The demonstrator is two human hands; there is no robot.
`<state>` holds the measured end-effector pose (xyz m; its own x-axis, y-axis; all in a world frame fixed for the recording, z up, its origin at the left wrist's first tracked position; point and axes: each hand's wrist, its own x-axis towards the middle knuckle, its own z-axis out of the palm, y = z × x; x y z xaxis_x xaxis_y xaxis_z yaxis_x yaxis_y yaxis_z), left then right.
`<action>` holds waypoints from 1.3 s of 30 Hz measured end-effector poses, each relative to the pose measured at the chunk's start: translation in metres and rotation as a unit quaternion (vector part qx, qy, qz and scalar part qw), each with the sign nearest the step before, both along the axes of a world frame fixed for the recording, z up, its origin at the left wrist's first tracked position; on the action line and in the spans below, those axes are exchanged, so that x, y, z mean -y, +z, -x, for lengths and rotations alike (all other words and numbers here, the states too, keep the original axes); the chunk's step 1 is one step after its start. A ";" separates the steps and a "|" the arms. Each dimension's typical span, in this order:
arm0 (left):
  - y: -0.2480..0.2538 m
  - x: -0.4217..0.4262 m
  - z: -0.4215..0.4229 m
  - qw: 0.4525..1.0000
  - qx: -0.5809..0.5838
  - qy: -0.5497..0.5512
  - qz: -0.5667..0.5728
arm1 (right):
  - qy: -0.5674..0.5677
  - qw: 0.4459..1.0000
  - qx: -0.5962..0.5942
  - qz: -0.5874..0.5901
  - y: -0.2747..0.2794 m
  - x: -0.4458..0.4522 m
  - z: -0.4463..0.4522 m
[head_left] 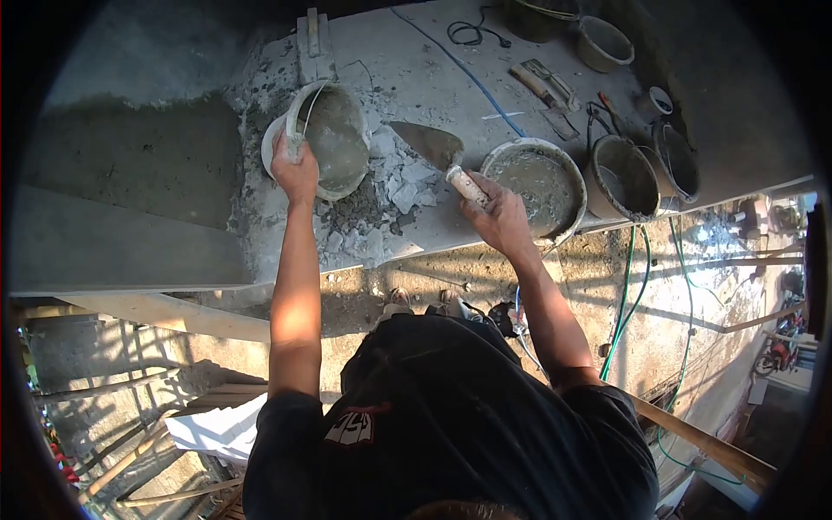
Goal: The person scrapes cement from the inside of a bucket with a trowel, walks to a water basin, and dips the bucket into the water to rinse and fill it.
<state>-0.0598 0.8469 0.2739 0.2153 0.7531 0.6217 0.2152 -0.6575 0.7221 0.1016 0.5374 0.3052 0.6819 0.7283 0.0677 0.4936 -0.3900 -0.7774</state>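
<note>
My left hand [295, 173] is closed on the handle side of a bucket [365, 117] that holds grey wet mortar, at the upper left of the view. In my right hand [500, 214] is the pale handle of a trowel [429, 144]; its grey-coated blade points up and left, over broken pale rubble [406, 178]. Close beside the right hand, on the right, stands a round tub [573, 169] of wet mortar. The tips of my left fingers are partly hidden by the bucket's side.
More buckets [624, 176] stand at the right, with others [604, 43] farther back. Hand tools [544, 84], a blue hose [458, 65] and a black cord [469, 35] lie on the slab. Below its edge are green hoses [630, 295] and wooden poles [706, 439].
</note>
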 end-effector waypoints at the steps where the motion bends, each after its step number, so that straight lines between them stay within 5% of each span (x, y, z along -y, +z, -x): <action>1: 0.000 -0.001 -0.001 1.000 -0.015 0.005 -0.021 | -0.001 1.000 -0.001 -0.002 -0.001 0.001 0.001; 11: 0.000 0.005 -0.005 0.995 -0.063 -0.006 -0.082 | -0.003 0.999 -0.017 0.041 0.000 0.000 0.007; 18: 0.005 -0.001 -0.006 0.999 -0.003 -0.028 -0.026 | 0.002 0.999 -0.015 0.041 -0.003 -0.006 0.011; 33: 0.024 0.035 -0.006 0.997 0.049 -0.049 0.044 | 0.114 0.953 0.275 0.057 -0.019 -0.155 0.020; 39: 0.003 0.020 -0.007 0.997 -0.043 -0.016 0.054 | 0.176 0.926 0.332 0.021 -0.041 -0.146 0.041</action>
